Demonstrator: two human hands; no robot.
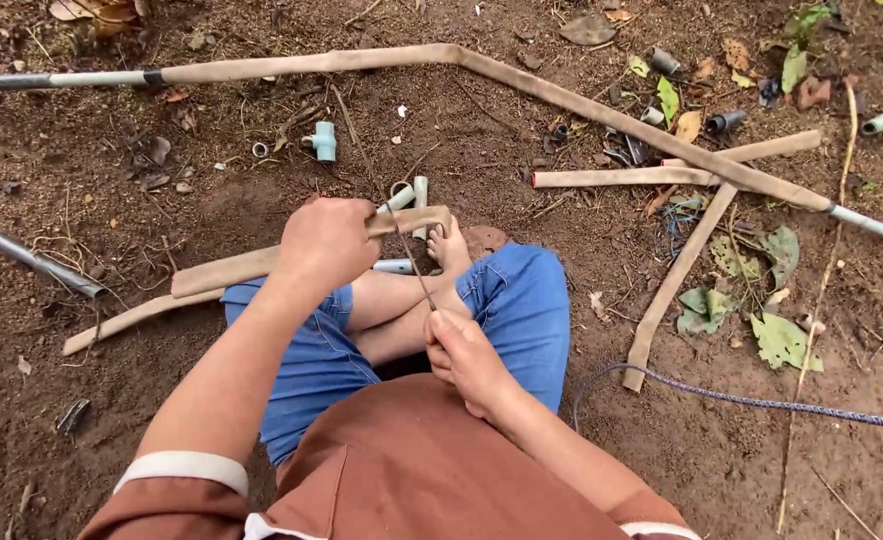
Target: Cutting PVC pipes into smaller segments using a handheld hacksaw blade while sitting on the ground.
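Note:
I sit cross-legged on bare dirt in blue shorts. My left hand [326, 240] grips a tan, mud-coated pipe piece [221, 270] that lies across my knees, its end poking out past my fingers. My right hand [466, 355] is closed on the lower end of a thin dark blade [413, 262], which slants up to touch the pipe's end near my left hand. A grey pipe [393, 266] shows just under the tan piece, beside my bare foot [448, 248].
A long muddy pipe [521, 80] with grey ends bends across the ground ahead. Shorter pipe pieces [676, 285] lie at right, a grey tee fitting [323, 141] ahead, a curved metal tube [21, 255] at left. A blue rope [761, 403] trails right. Dry leaves lie scattered.

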